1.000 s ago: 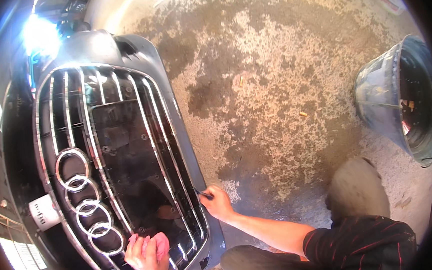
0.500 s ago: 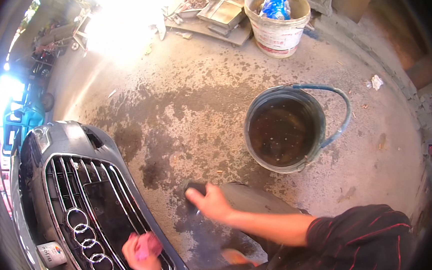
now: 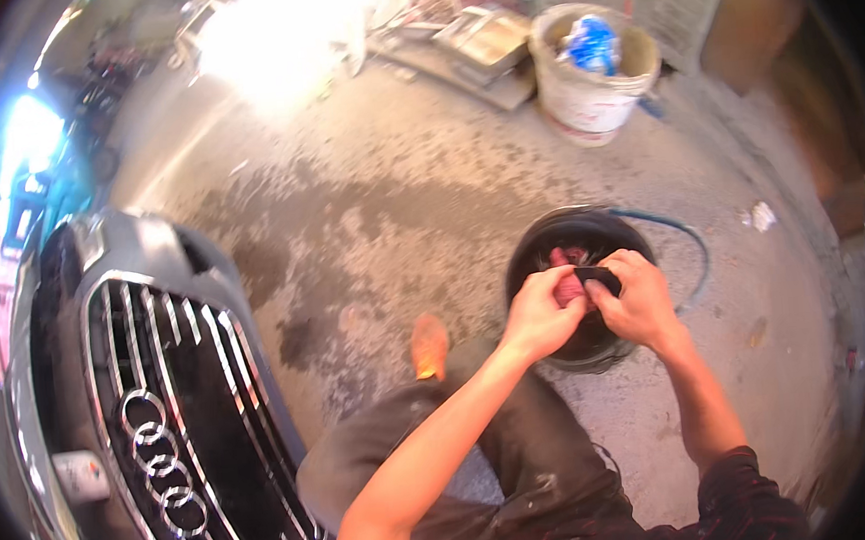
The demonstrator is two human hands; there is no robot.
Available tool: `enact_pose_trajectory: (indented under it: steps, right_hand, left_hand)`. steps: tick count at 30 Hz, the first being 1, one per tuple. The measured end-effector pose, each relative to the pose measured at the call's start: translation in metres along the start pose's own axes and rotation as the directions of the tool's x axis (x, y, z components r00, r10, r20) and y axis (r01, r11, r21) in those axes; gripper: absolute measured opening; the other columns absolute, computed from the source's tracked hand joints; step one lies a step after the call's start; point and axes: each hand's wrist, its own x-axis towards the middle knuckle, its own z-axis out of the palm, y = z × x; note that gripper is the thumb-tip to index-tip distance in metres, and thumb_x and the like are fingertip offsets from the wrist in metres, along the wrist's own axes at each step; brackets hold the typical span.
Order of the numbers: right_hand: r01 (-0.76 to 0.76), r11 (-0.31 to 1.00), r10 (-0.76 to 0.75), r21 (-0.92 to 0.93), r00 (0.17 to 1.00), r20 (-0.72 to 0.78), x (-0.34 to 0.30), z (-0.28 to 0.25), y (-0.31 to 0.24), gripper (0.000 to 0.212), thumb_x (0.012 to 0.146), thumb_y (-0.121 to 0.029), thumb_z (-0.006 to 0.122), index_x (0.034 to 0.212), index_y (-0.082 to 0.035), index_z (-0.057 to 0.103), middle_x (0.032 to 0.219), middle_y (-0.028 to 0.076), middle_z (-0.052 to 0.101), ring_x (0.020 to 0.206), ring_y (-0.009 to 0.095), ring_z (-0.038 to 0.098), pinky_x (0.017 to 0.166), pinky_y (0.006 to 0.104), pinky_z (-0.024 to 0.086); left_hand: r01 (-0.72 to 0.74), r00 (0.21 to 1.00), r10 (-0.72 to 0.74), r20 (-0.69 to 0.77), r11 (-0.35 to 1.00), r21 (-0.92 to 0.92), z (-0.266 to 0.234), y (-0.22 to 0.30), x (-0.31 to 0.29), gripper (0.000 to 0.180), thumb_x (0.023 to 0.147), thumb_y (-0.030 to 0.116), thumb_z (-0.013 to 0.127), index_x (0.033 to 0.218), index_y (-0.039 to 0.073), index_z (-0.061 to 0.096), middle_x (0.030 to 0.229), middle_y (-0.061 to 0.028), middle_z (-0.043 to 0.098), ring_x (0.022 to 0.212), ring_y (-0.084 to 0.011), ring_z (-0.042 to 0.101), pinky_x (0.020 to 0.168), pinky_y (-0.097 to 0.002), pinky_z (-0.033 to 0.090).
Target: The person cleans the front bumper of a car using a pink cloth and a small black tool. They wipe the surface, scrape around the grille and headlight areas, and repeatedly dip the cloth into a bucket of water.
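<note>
Both my hands are together over a dark bucket (image 3: 513,249) of water, which stands on the floor to the right. My left hand (image 3: 536,315) is closed on a wet pink-red cloth (image 3: 568,291), part of which hangs toward the water. In my right hand (image 3: 643,300) is a small flat black pad (image 3: 600,277), pinched between thumb and fingers and close against the cloth. A grey car front bumper (image 3: 158,251) with a black and chrome grille (image 3: 215,386) lies at the left, apart from both hands.
A white can (image 3: 81,476) sits on the bumper. Farther back are a dirty white bucket (image 3: 590,108) holding a blue-and-white bag, and stacked boards (image 3: 482,41). The bucket's blue handle (image 3: 696,236) reaches out to its right. Wet patches mark the concrete floor (image 3: 348,216).
My left hand has carried the cloth from the grille to the bucket. My right hand has moved right with the black pad to meet it. The view has shifted a little.
</note>
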Motion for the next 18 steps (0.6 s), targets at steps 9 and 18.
enact_pose_trajectory:
  steps: [9, 18]
  right_hand:
    - [0.414, 0.894, -0.041, -0.171, 0.457, 0.889, 0.057, 0.114, 0.116, 0.027, 0.082, -0.029, 0.083, 0.103, -0.012, 0.086, 0.112, 0.02, 0.083, 0.111, 0.039, 0.078, 0.095, 0.0472, 0.061]
    - [0.555, 0.805, 0.058, -0.211, 0.28, 0.958, 0.059, 0.158, 0.096, 0.031, 0.08, -0.026, 0.085, 0.108, -0.012, 0.085, 0.116, 0.019, 0.083, 0.114, 0.038, 0.077, 0.097, 0.0467, 0.06]
  left_hand:
    - [-0.056, 0.998, 0.022, 0.055, 0.675, 0.736, 0.004, 0.024, 0.008, 0.036, 0.097, 0.023, 0.074, 0.128, 0.005, 0.068, 0.131, -0.0203, 0.069, 0.124, -0.0397, 0.068, 0.104, -0.052, 0.059]
    - [-0.1, 0.985, 0.173, -0.011, 0.617, 0.781, 0.006, 0.069, -0.012, 0.037, 0.093, 0.02, 0.078, 0.127, 0.008, 0.069, 0.128, -0.0145, 0.069, 0.121, -0.0318, 0.067, 0.102, -0.0449, 0.054]
